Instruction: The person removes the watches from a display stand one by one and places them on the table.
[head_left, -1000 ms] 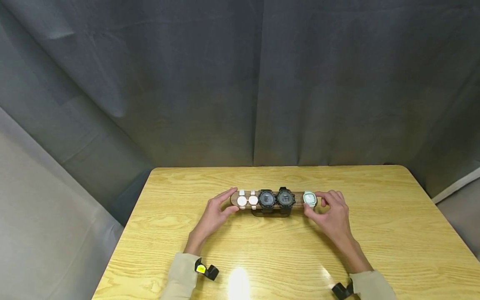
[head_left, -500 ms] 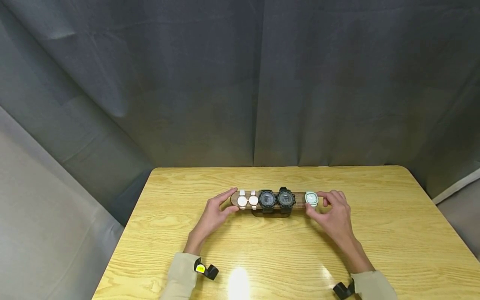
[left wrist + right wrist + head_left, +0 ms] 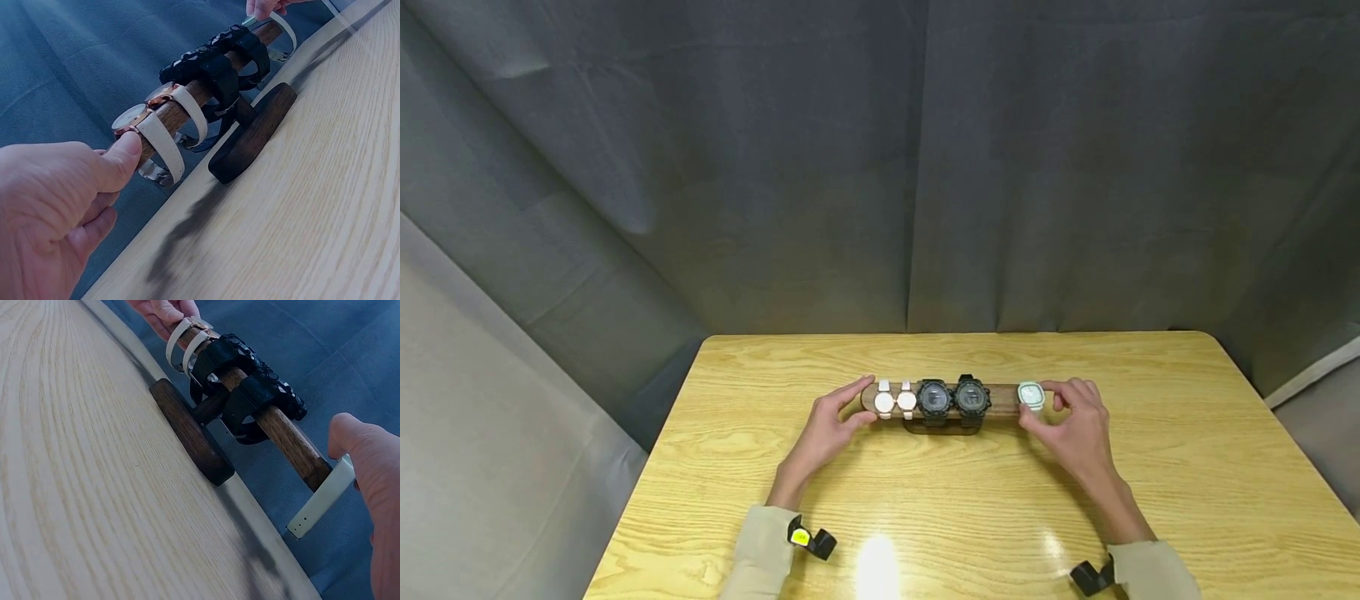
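Note:
A wooden watch stand [image 3: 1002, 401] stands on the table, its horizontal bar raised on a dark oval base [image 3: 192, 440]. At the bar's right end, my right hand [image 3: 1078, 425] pinches a mint-green watch [image 3: 1031, 395] between thumb and fingers; its pale strap [image 3: 322, 497] hangs down around the bar's tip. My left hand [image 3: 829, 429] grips the bar's left end, thumb in front, beside a white-strapped watch [image 3: 884, 402]. A second white-strapped watch [image 3: 907, 401] and two black digital watches, one left [image 3: 935, 398] and one right [image 3: 972, 397], sit along the bar.
The wood-grain table [image 3: 880, 483] reaches back to a dark grey curtain [image 3: 805, 208]. A lighter grey cloth [image 3: 490, 433] hangs at the left side. Black camera mounts [image 3: 823, 544] sit at both sleeve cuffs.
My right hand has slid the mint-green watch rightward along the bar to its end, exposing more wood beside the black watches. My left hand stays in place.

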`<state>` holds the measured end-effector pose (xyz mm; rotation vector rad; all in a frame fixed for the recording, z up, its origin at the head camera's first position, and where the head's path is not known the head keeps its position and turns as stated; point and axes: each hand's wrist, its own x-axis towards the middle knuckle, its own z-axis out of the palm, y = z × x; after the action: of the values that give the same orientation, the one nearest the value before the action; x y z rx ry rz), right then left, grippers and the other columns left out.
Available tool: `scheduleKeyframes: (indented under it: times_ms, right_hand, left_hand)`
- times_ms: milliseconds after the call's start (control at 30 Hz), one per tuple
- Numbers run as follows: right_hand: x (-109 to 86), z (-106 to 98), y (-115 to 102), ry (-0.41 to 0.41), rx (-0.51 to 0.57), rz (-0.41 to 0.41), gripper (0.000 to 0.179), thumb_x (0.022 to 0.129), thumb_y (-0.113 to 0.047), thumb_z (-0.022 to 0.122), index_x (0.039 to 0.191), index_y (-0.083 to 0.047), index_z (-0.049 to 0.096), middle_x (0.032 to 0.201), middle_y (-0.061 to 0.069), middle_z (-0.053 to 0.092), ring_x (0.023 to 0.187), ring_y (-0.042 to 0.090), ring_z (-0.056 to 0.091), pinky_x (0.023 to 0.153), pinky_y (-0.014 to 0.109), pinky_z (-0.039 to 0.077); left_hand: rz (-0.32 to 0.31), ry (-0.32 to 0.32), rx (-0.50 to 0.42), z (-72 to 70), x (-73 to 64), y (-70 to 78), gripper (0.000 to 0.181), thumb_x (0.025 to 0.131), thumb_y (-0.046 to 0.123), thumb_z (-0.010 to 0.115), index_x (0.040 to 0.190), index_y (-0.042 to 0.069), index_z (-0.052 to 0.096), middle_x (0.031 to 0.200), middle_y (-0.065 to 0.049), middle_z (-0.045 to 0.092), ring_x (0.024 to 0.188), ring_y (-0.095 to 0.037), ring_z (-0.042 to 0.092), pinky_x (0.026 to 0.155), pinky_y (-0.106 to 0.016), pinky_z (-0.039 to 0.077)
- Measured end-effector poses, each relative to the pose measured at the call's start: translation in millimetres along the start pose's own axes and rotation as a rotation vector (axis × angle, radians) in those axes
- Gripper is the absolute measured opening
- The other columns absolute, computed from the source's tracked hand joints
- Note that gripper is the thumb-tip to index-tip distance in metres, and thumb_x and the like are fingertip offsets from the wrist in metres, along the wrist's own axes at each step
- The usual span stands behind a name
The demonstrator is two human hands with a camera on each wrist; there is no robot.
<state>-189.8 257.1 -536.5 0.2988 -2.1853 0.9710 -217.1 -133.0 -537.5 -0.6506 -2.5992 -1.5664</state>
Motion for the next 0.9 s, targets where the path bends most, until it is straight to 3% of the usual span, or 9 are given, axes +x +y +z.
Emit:
scheduleKeyframes:
  times_ms: [467, 900]
  right_hand:
    - [1.7, -5.2, 0.9, -0.019, -0.05, 0.095, 0.03, 0.07, -0.009, 0.084, 0.095, 0.004, 0.074, 0.072, 0.007, 0.049, 0.082, 0.017, 0.04, 0.069, 0.025, 0.027]
    - [3.3, -9.0, 8.6, -0.008, -0.064, 0.115, 0.032, 0.07, -0.011, 0.084, 0.095, 0.006, 0.074, 0.071, 0.011, 0.051, 0.082, 0.019, 0.041, 0.07, 0.026, 0.029]
  left_hand:
    - [-0.002, 0.008, 0.006, 0.1, -0.5, 0.7, 0.058, 0.093, 0.011, 0.076, 0.149, 0.011, 0.059, 0.153, -0.008, 0.056, 0.145, -0.028, 0.049, 0.121, -0.042, 0.039]
    - [0.008, 0.005, 0.014, -0.3, 0.8, 1.0, 0.058, 0.093, 0.01, 0.076, 0.148, 0.006, 0.059, 0.153, -0.009, 0.056, 0.144, -0.029, 0.049, 0.121, -0.042, 0.039]
